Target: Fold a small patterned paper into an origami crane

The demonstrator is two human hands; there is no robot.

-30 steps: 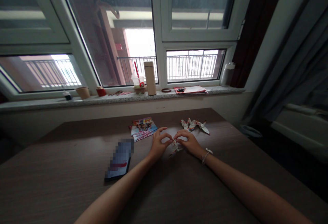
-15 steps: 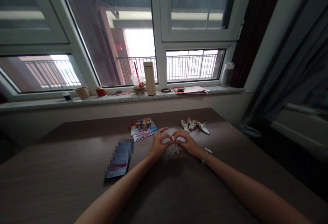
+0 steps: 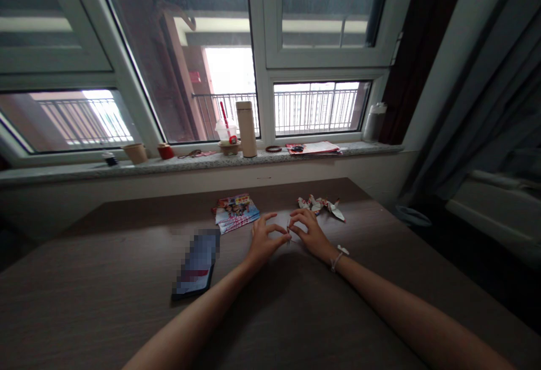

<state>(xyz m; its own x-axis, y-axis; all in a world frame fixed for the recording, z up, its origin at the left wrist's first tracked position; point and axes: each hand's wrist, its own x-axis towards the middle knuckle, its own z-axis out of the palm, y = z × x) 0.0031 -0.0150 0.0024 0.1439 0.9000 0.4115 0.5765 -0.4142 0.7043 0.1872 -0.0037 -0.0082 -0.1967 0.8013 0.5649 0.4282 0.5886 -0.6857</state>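
My left hand (image 3: 267,240) is closed in a pinch, thumb against forefinger, on a small piece of folded paper (image 3: 288,234). From the other side my right hand (image 3: 311,236) pinches the same paper between its thumb and finger. Seen almost edge-on, the paper is thin, and my fingers hide most of it. Just beyond the right hand lie several folded paper cranes (image 3: 335,210), white with coloured print. A pile of colourful printed papers (image 3: 237,213) rests past the left fingertips.
A phone (image 3: 195,264) with a pixelated screen lies left of my left forearm on the brown table (image 3: 105,257). The windowsill (image 3: 262,154) behind carries a tan flask (image 3: 247,130), a plastic cup with a red straw (image 3: 227,132), a paper cup (image 3: 136,154) and flat papers (image 3: 319,148).
The paper between my fingers has turned from a spread, lower-hanging view to a thin upright one. The right fingers have shifted slightly up, and the left pinch a little lower and rightward.
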